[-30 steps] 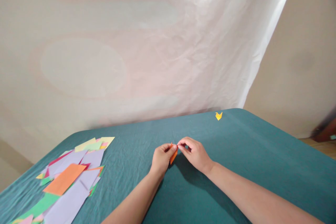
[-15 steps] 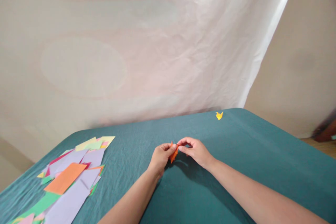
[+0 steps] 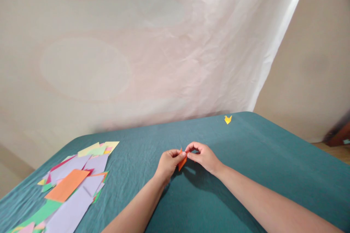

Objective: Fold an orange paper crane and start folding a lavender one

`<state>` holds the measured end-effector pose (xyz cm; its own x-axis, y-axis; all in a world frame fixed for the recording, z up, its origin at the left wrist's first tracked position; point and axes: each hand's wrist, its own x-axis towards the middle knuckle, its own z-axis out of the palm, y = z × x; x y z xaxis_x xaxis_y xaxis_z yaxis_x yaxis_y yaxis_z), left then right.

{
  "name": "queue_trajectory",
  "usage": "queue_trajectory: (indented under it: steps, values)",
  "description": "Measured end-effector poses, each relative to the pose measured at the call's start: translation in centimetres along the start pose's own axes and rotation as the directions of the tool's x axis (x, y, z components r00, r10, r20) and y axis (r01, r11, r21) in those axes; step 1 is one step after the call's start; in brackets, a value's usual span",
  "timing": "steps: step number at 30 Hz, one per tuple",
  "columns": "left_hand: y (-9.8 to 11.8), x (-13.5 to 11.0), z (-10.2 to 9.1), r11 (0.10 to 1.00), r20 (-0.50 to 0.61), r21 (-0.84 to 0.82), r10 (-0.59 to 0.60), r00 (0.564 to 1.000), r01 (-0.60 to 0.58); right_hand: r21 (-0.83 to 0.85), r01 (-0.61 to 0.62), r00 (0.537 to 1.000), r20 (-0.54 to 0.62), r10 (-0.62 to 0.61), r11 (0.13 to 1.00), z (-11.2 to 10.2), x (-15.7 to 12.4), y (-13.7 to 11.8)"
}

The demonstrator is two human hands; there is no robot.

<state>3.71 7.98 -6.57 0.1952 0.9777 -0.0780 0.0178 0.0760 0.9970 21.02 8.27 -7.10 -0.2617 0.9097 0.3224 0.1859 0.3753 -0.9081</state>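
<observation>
Dark green cloth-covered table (image 3: 131, 174): my left hand (image 3: 166, 164) pinches small folded orange paper (image 3: 182, 164), my right hand (image 3: 204, 157) pinches its edge

Bare right to the fingertips, here come the left hand (image 3: 168, 164) and the right hand (image 3: 204, 157), each with a rounded back and slim fingers (image 3: 194, 145), the nails too small to make out! Down we go to the wrists (image 3: 218, 170), both bare and smooth, and on to the left forearm (image 3: 136, 204), narrow at the wrist and thickening toward the near side of the table (image 3: 287, 153). And the right forearm (image 3: 262, 193) shows us a longer stretch, just as bare, smooth in outline, one long taper broadening toward the table's near right.
</observation>
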Motion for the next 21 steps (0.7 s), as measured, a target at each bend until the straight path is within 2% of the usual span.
queue_trajectory:
  steps: [12, 21]
  values:
    - [-0.3, 0.1, 0.3, 0.999, -0.043, -0.039, 0.033, 0.999, -0.034, -0.208, 0.136, 0.984, -0.085, -0.157, 0.968, 0.2, -0.2, -1.0]
    - [-0.3, 0.0, 0.5, 0.997, -0.082, -0.07, 0.035, 0.996, -0.041, -0.272, 0.155, 0.978, -0.095, -0.187, 0.95, 0.2, -0.3, -1.1]
